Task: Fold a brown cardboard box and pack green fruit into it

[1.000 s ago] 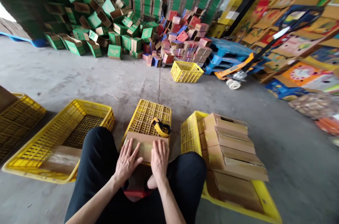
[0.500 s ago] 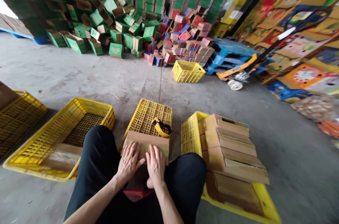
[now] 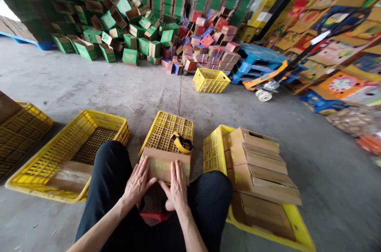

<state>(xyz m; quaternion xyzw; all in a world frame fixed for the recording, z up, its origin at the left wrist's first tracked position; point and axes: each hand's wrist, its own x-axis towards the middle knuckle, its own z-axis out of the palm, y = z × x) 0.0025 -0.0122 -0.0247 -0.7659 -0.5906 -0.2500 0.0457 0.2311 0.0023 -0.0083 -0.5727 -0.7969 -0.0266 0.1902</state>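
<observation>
A small brown cardboard box (image 3: 160,166) lies before me, on the near end of an upturned yellow crate (image 3: 162,127), with shiny tape along its near side. Flat against the box's left part rests my left hand (image 3: 137,183), its fingers stretched out. My right hand (image 3: 177,186) lies on the right part, fingers extended and thumb apart. Neither hand grasps anything. Just beyond the box, a yellow and black tape dispenser (image 3: 182,143) sits on the crate. The underside of the box is hidden.
At right, a yellow crate (image 3: 212,151) holds several cardboard boxes (image 3: 264,164). Left of my knee, another yellow crate (image 3: 89,114) contains a taped box (image 3: 71,176). Farther off are a small yellow crate (image 3: 211,81), a pallet jack (image 3: 268,81) and piled green boxes (image 3: 131,41).
My hands have spread apart on the cardboard box, the left sliding left and the right slightly right. More of the taped side shows between them. The box stays in place.
</observation>
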